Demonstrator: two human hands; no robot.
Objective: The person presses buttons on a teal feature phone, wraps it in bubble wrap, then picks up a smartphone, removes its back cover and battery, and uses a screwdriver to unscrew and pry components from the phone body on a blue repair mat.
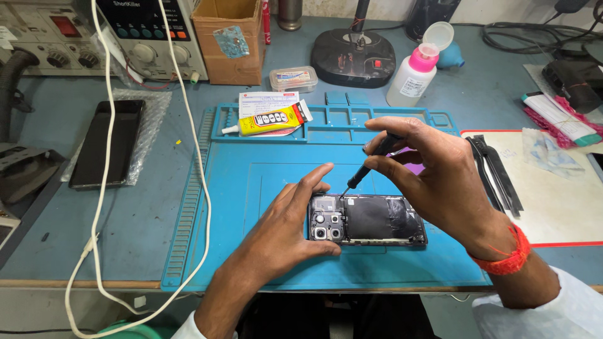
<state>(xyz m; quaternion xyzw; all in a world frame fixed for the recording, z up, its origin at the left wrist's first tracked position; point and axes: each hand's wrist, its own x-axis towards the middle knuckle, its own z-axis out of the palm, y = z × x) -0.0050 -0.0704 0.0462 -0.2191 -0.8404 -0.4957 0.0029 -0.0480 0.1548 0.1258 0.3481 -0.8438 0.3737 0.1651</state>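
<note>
Opened phone (377, 220) lies flat on the blue mat (251, 257), just below mat centre, long side running 9 to 3 o'clock, back cover off. Camera cluster sits at its 9 o'clock end; dark, glossy inner plate covers the rest.

Left hand (286, 229) grips the phone's 9 o'clock end: thumb along the near edge, index finger stretched over the far edge, other fingers curled on the mat. Pinching the phone, not spread.

Right hand (433, 176) hovers over the phone's far edge from about 2 o'clock. Thumb and first fingers are closed around a thin black screwdriver (370, 164), held tilted. Its tip points down to 7 o'clock and meets the phone near the camera cluster's upper corner; actual contact with a screw cannot be told. An orange band (505, 254) circles the right wrist.

Surroundings: yellow glue tube (270, 120) lies in the mat's tray strip at 12 o'clock from the left hand. White bottle (414, 72) with pink collar stands upright off the mat at 12 o'clock from the right hand. A second dark phone (107, 143) rests on bubble wrap at 9 o'clock, well apart. Black tweezers (496, 172) lie on a white board (553, 207) at 3 o'clock. A white cable (195, 144) crosses the mat's left edge.
</note>
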